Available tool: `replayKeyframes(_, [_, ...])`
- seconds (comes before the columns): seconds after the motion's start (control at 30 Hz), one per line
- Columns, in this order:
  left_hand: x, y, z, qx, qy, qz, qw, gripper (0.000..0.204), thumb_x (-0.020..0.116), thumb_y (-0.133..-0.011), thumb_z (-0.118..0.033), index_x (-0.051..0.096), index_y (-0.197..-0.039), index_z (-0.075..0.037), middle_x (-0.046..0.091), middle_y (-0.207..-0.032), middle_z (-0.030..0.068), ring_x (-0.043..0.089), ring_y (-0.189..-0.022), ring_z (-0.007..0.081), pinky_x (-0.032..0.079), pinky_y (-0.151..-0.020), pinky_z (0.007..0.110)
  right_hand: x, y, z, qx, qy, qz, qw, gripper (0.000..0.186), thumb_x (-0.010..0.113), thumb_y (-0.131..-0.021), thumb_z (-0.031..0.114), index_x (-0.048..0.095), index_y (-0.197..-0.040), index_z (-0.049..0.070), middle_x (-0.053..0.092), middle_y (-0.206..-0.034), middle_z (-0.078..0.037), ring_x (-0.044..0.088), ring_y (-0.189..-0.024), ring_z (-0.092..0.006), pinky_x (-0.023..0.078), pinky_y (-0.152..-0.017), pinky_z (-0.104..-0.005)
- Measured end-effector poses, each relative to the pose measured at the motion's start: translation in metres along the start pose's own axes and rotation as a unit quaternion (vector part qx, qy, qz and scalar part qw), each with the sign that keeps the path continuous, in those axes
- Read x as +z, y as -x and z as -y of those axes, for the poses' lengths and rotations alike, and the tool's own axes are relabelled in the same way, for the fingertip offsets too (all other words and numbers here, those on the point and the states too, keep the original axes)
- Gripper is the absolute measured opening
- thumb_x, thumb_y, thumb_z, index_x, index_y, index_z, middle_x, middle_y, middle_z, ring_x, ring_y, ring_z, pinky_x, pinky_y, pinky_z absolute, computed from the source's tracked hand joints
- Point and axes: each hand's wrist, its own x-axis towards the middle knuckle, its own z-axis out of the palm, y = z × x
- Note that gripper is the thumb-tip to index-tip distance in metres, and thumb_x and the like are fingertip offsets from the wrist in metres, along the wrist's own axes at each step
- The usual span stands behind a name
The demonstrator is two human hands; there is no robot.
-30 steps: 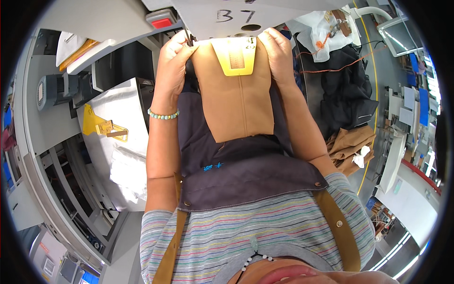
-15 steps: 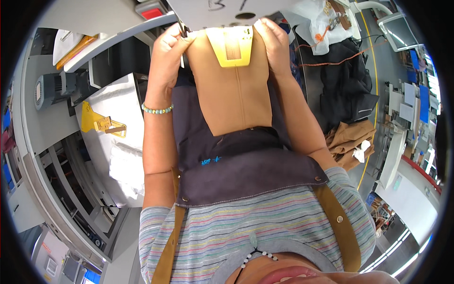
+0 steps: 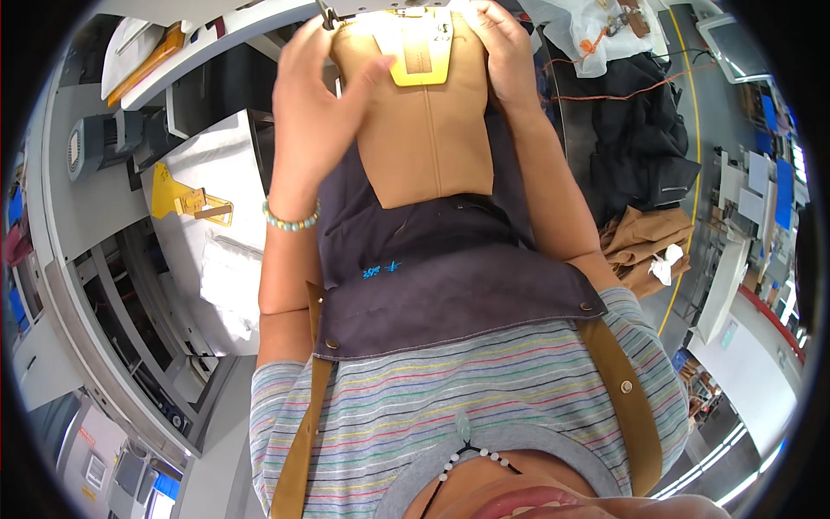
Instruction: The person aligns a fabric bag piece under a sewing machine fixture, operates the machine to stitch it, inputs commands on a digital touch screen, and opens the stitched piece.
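Observation:
A brown fabric piece [image 3: 424, 147] with a seam down its middle hangs in front of my dark apron. On its upper part lies a yellow template [image 3: 424, 80] with a rectangular cut-out. My right hand [image 3: 506, 52] pinches the top right corner of the fabric. At the left edge is my left hand [image 3: 316, 112], its thumb stretched across the front with the tip by the template's left side; the other fingers curl at the upper left corner, partly hidden. A dark metal tip [image 3: 327, 14] pokes up beside those fingers; its kind cannot be made out.
To the left, another yellow template [image 3: 186, 201] and a clear plastic bag [image 3: 232, 275] lie on a white surface. At right are black fabric [image 3: 640, 138], crumpled brown fabric [image 3: 644, 246] and a white plastic bag [image 3: 584, 35]. A grey motor [image 3: 91, 147] sits far left.
The fabric and template have moved up in view. My left thumb has left the fabric's top left corner and reached right across the front. My right hand keeps its pinch.

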Motion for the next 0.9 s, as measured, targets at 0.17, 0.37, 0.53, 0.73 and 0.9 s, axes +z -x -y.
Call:
replayKeyframes(0.17, [-0.002, 0.011, -0.026, 0.033, -0.011, 0.037, 0.999, 0.07, 0.088, -0.078, -0.035, 0.056, -0.128, 0.002, 0.058, -0.125, 0.0169, 0.052, -0.125, 0.0377, 0.047, -0.104, 0.044, 0.008, 0.003, -0.004, 0.033, 0.005, -0.016, 0.999, 0.024, 0.056, -0.105, 0.02, 0.066, -0.116, 0.001, 0.069, -0.107, -0.004, 0.061, -0.098, -0.0109, 0.048, -0.086, -0.0262])
replayKeyframes(0.37, [0.0, 0.012, -0.023, 0.033, 0.014, 0.067, 0.997, 0.077, 0.089, -0.076, -0.033, 0.051, -0.134, 0.002, 0.054, -0.125, 0.0168, 0.053, -0.121, 0.0383, 0.047, -0.102, 0.045, 0.01, 0.006, -0.006, 0.054, -0.09, -0.03, 0.994, 0.018, 0.058, -0.104, 0.016, 0.065, -0.1, 0.0, 0.063, -0.087, 0.004, 0.053, -0.082, -0.0032, 0.044, -0.073, -0.0227])
replayKeyframes(0.53, [0.004, 0.015, -0.019, 0.009, 0.048, 0.069, 0.996, 0.079, 0.089, -0.076, -0.032, 0.049, -0.137, 0.001, 0.053, -0.127, 0.0179, 0.05, -0.124, 0.0393, 0.045, -0.105, 0.046, 0.013, 0.004, -0.003, 0.063, -0.099, -0.037, 0.992, 0.018, 0.058, -0.104, 0.016, 0.065, -0.099, 0.001, 0.062, -0.086, 0.004, 0.052, -0.082, -0.0024, 0.043, -0.072, -0.0222])
replayKeyframes(0.73, [0.006, 0.012, -0.016, -0.006, 0.063, 0.099, 0.993, 0.081, 0.088, -0.077, -0.03, 0.048, -0.139, 0.002, 0.051, -0.135, 0.0195, 0.049, -0.128, 0.0404, 0.043, -0.108, 0.046, 0.013, 0.003, -0.011, 0.054, -0.107, -0.046, 0.992, 0.017, 0.058, -0.104, 0.015, 0.064, -0.098, 0.001, 0.059, -0.084, 0.005, 0.049, -0.08, -0.0022, 0.042, -0.071, -0.0215])
replayKeyframes(0.9, [0.009, 0.014, -0.011, -0.024, 0.082, 0.094, 0.992, 0.083, 0.088, -0.076, -0.03, 0.046, -0.14, 0.003, 0.051, -0.136, 0.021, 0.05, -0.129, 0.0404, 0.042, -0.11, 0.046, 0.012, 0.001, -0.012, 0.055, -0.108, -0.037, 0.992, 0.015, 0.059, -0.103, 0.015, 0.065, -0.1, 0.001, 0.056, -0.081, 0.007, 0.045, -0.074, -0.0003, 0.038, -0.066, -0.0209])
